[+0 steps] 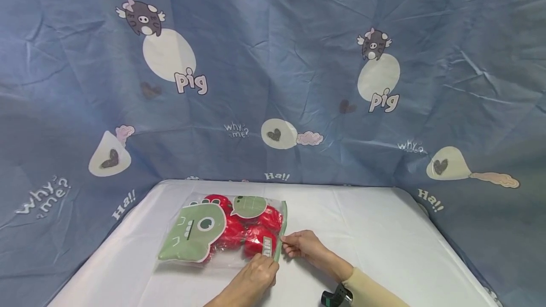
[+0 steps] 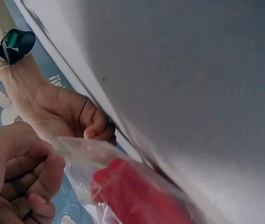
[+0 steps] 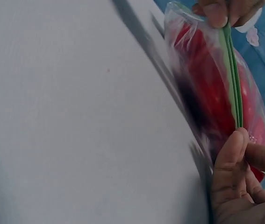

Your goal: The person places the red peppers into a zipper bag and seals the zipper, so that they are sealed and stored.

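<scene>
A clear zip bag (image 1: 194,233) printed with a green dinosaur lies on the white table, its green-edged opening towards the right. Several rounded red things (image 1: 232,233) fill it; their exact kind is hard to tell through the plastic. With thumb and fingers, my left hand (image 1: 258,274) pinches the near corner of the opening. Farther along that edge, my right hand (image 1: 307,246) pinches the green zip strip (image 3: 234,79) between thumb and finger. The strip looks pressed together between both hands in the right wrist view.
The white table (image 1: 362,231) extends right of the bag and behind it. A blue curtain (image 1: 273,75) with pig prints hangs around the table's back and sides. On the right wrist sits a dark watch (image 1: 337,296) below a beige sleeve (image 1: 371,290).
</scene>
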Demonstrator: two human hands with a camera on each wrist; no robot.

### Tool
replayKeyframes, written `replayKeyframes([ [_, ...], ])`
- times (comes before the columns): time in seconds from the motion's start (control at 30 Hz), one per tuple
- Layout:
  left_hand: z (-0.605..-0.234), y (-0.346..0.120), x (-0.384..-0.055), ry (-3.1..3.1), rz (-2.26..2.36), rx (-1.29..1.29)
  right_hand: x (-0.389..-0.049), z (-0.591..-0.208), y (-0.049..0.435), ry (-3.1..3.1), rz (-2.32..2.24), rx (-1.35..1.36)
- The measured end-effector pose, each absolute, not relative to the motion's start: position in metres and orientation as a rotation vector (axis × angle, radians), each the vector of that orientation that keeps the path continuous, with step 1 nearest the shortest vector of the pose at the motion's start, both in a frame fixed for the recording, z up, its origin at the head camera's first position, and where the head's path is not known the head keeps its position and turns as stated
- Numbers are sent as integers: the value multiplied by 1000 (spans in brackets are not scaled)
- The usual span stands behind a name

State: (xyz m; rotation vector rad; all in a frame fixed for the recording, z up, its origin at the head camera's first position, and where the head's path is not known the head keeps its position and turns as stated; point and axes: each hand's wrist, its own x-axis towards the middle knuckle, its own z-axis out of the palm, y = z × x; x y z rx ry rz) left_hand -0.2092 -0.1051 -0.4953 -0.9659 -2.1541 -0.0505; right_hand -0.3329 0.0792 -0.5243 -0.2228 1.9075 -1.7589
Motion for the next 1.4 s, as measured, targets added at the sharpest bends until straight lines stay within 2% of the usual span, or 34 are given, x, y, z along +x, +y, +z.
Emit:
replayKeyframes([
  [0.67, -494, -104, -208, -2092, -44, -994, -338, -516, 57, 2009, -1865, -202],
  [1.4, -498, -91, -196, -2020, -59, -1167, -403, -519, 64, 2127, -1934, 49],
])
